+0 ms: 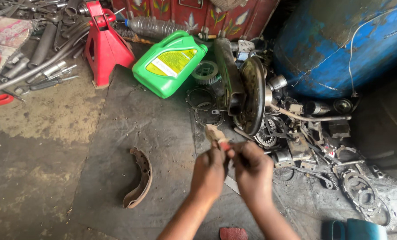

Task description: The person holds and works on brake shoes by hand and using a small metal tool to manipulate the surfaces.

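Pliers (216, 134): held mid-scene above the dark mat (131, 129), near the brake drum (253, 95). Left hand (208, 171) and right hand (253, 171) both closed on the red handles. Likely stiff, light metal; best gripped at handles. Brake shoe (139, 178) lay left.

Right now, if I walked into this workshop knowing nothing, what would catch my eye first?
Probably the bright green jug lying on the dark mat at top centre, with the red jack stand to its left. Lower down, the left hand and right hand meet on a small red-handled tool. A curved brake shoe lies left of them, and greasy metal parts heap up beside a blue drum on the right.
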